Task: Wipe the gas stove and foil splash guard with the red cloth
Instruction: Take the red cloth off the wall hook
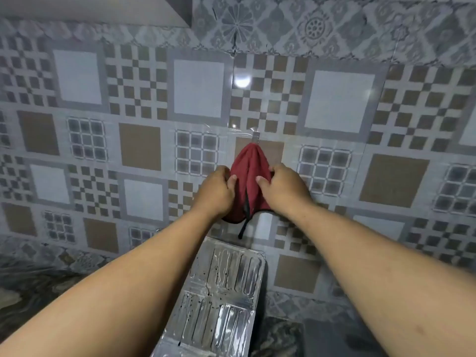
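Left hand [215, 193]: fingers curled, gripping red cloth's left edge.
Right hand [284, 188]: fingers curled, gripping its right edge.
Red cloth [248, 173]: hangs from wall hook [255, 137], long axis vertical, point up, black cord trailing down.
Foil splash guard [221, 292]: upright below cloth, spattered.
Tiled wall [139, 145]: bare either side.

Red cloth [248, 176] with a black edge trim and dangling black cord. Wall tiles [139, 106] in grey, white and brown squares, checkerboards and grids, with floral grey bands above. Silver foil splash guard [226, 292], ribbed, flecked with black spots.
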